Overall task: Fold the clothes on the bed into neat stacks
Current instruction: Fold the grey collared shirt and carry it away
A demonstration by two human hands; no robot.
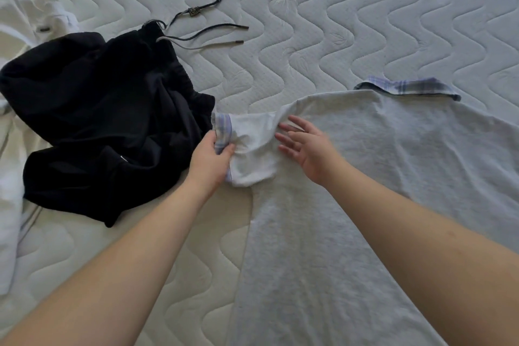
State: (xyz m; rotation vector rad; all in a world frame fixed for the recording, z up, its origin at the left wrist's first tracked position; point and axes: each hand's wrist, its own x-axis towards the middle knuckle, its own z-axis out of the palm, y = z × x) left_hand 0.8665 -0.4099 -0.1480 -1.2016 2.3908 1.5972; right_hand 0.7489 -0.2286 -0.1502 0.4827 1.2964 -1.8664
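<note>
Two hands [209, 161] on shirt sleeve [252, 146]

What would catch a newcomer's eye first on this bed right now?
The two bare hands at centre: the left hand pinches the plaid-trimmed cuff of the light grey short-sleeved shirt spread flat on the right, while the right hand rests open by the sleeve seam. To the left lies a crumpled black drawstring garment, its cords trailing across the white quilted mattress.

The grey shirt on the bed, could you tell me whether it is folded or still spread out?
Mostly spread: the grey shirt lies flat on the mattress. The left hand pinches its sleeve; the right hand is flat beside it.
</note>
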